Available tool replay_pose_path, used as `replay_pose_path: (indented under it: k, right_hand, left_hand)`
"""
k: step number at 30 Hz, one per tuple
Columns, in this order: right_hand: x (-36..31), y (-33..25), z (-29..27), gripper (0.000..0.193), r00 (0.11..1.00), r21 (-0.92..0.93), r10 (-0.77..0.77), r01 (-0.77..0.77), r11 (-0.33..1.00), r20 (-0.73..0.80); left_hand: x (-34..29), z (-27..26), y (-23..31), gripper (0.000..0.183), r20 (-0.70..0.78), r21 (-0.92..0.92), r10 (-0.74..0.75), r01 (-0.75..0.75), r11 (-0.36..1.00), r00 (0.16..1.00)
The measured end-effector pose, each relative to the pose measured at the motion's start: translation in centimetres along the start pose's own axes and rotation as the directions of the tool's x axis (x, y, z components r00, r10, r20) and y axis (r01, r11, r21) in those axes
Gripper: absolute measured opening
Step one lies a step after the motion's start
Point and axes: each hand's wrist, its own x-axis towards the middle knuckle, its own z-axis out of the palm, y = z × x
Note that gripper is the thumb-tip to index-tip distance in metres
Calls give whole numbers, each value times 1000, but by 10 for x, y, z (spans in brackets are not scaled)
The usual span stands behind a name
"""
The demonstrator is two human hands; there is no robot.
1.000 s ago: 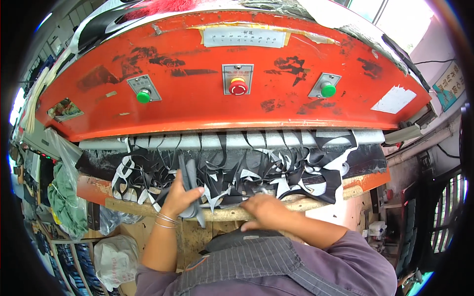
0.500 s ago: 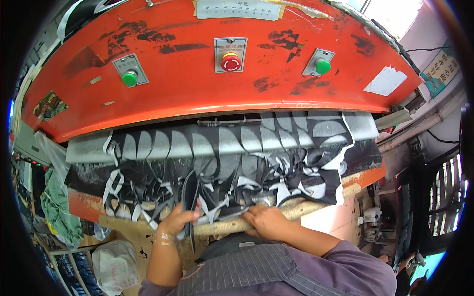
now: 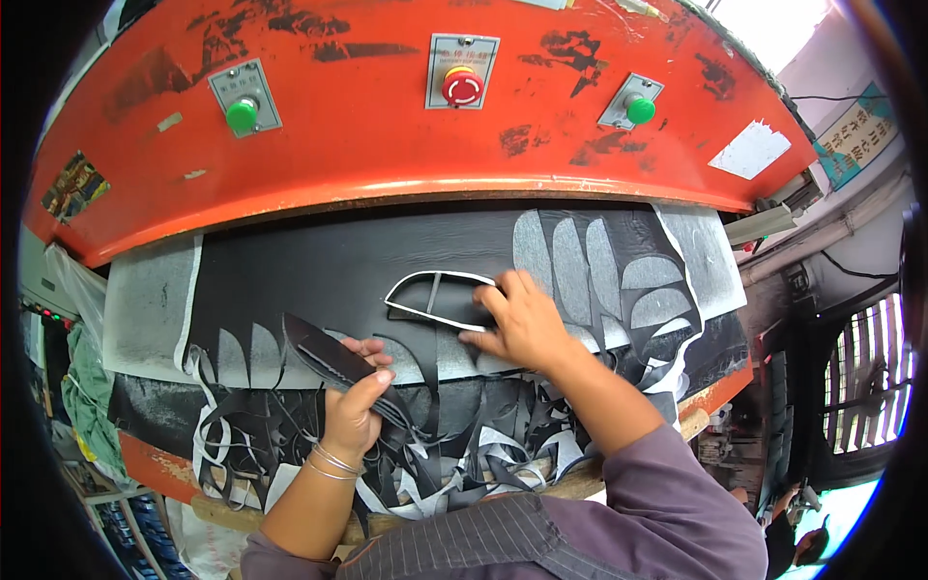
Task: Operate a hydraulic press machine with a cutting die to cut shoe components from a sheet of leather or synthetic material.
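Note:
A stack of black cut pieces (image 3: 324,356), long and pointed, is held in my left hand (image 3: 350,414), thumb on top. My right hand (image 3: 532,329) grips the right end of a half-moon cutting die (image 3: 435,280), a thin pale-edged frame with a crossbar. The die rests on or just above a wide black sheet (image 3: 300,261) that looks like leather. Curved cut-outs (image 3: 570,271) in the sheet expose a grey surface to the right of the die. Tangled black and white offcuts (image 3: 483,449) hang along the near edge.
An orange machine front (image 3: 338,126) stands across the far side. It carries a red stop button (image 3: 462,87), a left green button (image 3: 242,115) and a right green button (image 3: 639,110). A wooden bar (image 3: 227,512) runs along the near edge.
Both hands have moved forward from the near edge over the sheet. My right hand has taken hold of the die. The black sheet now lies further out from under the machine.

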Motion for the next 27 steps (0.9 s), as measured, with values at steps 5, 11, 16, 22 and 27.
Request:
replay_pose_path:
  k: [5,11,16,22,27]
  right_hand:
    - [-51,-37,-15,48,983,557,33,-132,820,183]
    - [-35,-48,-11,46,929,567,-247,51,822,274]
    - [25,6,-35,58,989,198,-144,137,971,22]
    - [92,82,-6,70,989,89,-146,145,985,1]
    - [76,65,7,71,971,172,127,-92,981,-203]
  left_hand:
    - [-8,-2,-25,55,96,115,-73,62,991,993]
    - [-17,0,-18,53,174,456,-173,76,887,969]
    - [2,6,12,53,-96,296,-99,123,947,990]
    - [61,1,20,37,-16,409,62,-50,911,998]
    - [122,-28,11,48,221,879,257,-306,366,941]
